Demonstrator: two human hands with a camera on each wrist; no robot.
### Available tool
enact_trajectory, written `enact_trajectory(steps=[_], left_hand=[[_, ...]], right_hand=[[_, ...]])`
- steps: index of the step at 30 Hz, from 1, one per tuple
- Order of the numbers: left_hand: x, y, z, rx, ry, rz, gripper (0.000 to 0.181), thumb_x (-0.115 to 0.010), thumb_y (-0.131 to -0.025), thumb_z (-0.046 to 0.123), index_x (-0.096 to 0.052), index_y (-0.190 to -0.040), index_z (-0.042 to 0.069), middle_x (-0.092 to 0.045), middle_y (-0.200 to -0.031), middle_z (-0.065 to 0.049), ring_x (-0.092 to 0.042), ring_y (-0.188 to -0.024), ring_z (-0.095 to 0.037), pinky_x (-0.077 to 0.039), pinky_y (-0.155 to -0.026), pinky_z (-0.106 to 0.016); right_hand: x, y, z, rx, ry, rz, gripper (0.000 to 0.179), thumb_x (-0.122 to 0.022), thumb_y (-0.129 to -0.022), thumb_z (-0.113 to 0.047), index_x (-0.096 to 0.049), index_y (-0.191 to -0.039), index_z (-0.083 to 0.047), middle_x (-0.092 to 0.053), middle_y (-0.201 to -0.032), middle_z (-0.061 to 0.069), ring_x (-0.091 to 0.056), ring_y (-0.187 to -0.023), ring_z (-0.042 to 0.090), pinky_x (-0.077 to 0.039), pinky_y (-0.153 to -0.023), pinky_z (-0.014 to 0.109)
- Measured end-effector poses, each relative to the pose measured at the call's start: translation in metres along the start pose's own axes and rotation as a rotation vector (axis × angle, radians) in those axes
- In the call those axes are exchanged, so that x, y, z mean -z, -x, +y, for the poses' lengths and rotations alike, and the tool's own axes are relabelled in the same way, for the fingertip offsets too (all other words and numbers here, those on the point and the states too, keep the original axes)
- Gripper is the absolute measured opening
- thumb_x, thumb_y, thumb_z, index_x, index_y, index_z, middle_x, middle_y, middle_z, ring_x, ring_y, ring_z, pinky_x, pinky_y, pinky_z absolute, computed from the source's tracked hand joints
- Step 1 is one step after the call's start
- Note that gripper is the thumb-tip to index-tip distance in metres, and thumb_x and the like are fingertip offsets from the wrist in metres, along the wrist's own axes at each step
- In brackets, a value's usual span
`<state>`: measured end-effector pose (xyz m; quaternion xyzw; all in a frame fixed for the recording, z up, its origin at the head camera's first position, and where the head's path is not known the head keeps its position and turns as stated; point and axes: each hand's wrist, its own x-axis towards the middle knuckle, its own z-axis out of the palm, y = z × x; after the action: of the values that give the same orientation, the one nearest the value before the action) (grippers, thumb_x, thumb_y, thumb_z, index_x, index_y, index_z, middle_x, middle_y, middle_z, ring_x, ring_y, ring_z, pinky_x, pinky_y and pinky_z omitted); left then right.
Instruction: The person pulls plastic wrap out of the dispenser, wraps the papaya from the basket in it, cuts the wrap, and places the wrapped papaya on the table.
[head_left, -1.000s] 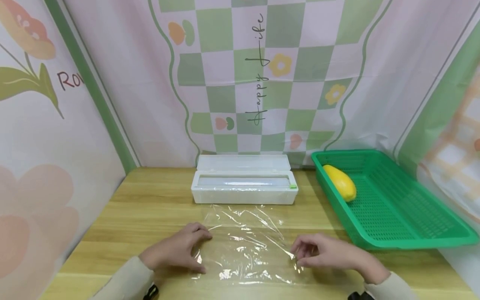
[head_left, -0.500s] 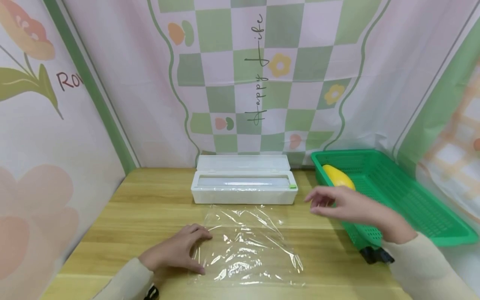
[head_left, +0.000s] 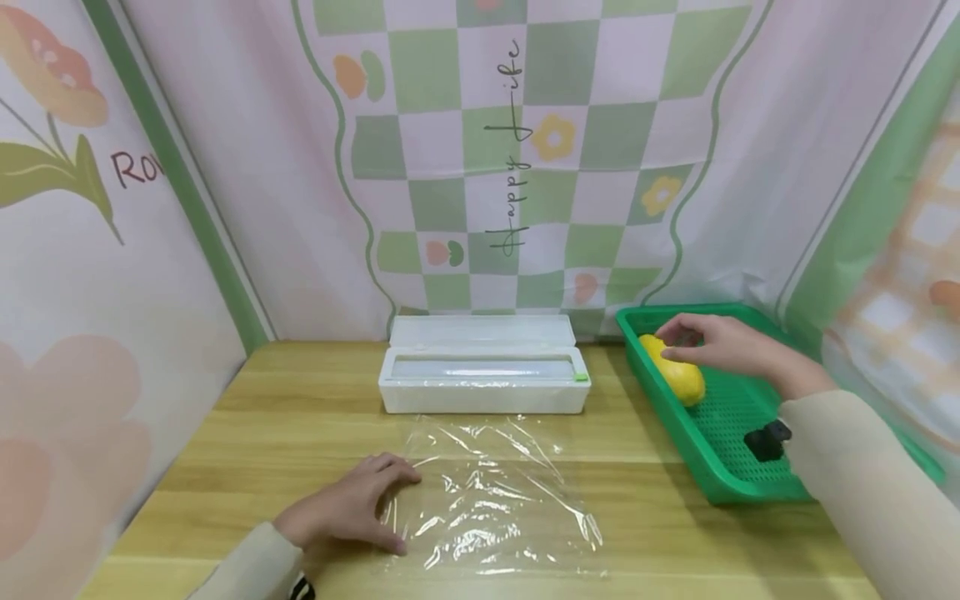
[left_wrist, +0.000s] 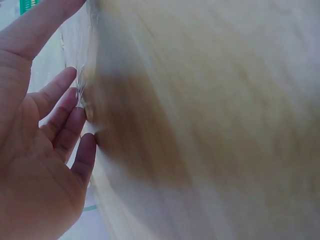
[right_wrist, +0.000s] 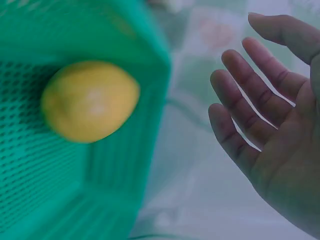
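Observation:
A sheet of clear plastic wrap (head_left: 495, 500) lies wrinkled on the wooden table. My left hand (head_left: 348, 504) rests at the sheet's left edge, thumb and fingers spread; in the left wrist view the fingertips of this hand (left_wrist: 45, 145) touch down along the film. Over the green basket (head_left: 720, 487), my right hand (head_left: 723, 342) hangs above a yellow mango-like fruit (head_left: 682, 379) and overlaps it in the head view. The right wrist view has the fruit (right_wrist: 90, 102) inside the basket, apart from the hand (right_wrist: 280, 100), whose fingers are loosely bent and hold nothing.
Behind the wrap stands a white plastic-wrap dispenser box (head_left: 483, 396), lid raised, with a green slider (head_left: 581, 377) at its right end. A printed curtain (head_left: 495, 192) closes off the back and sides of the wooden table (head_left: 247, 433).
My right hand has left the wrap's right edge and travelled right and away from me to above the fruit in the basket. The left hand stays in place.

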<state>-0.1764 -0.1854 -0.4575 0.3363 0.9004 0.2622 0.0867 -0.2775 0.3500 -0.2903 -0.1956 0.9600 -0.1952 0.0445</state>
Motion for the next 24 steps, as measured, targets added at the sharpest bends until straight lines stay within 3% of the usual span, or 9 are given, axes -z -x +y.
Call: enact_trajectory(steps=[8, 14, 19, 24], left_hand=[[-0.001, 0.000, 0.000, 0.003, 0.026, 0.005, 0.092, -0.086, -0.066, 0.059, -0.053, -0.139, 0.013, -0.048, -0.141, -0.003, -0.043, -0.127, -0.028, -0.039, -0.106, -0.057], [0.000, -0.001, 0.000, 0.013, 0.036, -0.005, 0.092, -0.086, -0.066, 0.058, -0.053, -0.140, 0.014, -0.047, -0.142, -0.003, -0.042, -0.129, -0.028, -0.038, -0.107, -0.057], [0.000, -0.001, 0.000, 0.015, 0.037, -0.009, 0.093, -0.085, -0.066, 0.060, -0.053, -0.140, 0.014, -0.047, -0.142, -0.003, -0.042, -0.129, -0.028, -0.038, -0.107, -0.058], [-0.001, -0.001, 0.000, 0.014, 0.039, -0.008, 0.092, -0.086, -0.066, 0.059, -0.053, -0.140, 0.015, -0.047, -0.143, -0.004, -0.041, -0.129, -0.029, -0.038, -0.106, -0.058]], right_hand=[[-0.016, -0.015, 0.060, -0.104, -0.070, -0.081, 0.067, -0.063, -0.099, -0.041, -0.044, -0.141, 0.009, -0.047, -0.137, 0.034, -0.047, -0.121, 0.053, -0.046, -0.092, 0.063], [-0.032, -0.015, 0.095, -0.255, -0.147, -0.201, 0.092, -0.057, -0.099, -0.049, -0.017, -0.148, 0.018, -0.020, -0.144, 0.049, -0.033, -0.126, 0.064, -0.042, -0.096, 0.068], [-0.039, -0.009, 0.109, -0.353, -0.288, -0.320, 0.100, -0.056, -0.101, -0.047, 0.002, -0.147, 0.021, -0.005, -0.144, 0.052, -0.029, -0.128, 0.065, -0.043, -0.098, 0.066], [-0.045, -0.007, 0.111, -0.365, -0.345, -0.334, 0.102, -0.057, -0.100, -0.046, 0.006, -0.148, 0.019, -0.002, -0.146, 0.051, -0.030, -0.128, 0.065, -0.042, -0.098, 0.067]])
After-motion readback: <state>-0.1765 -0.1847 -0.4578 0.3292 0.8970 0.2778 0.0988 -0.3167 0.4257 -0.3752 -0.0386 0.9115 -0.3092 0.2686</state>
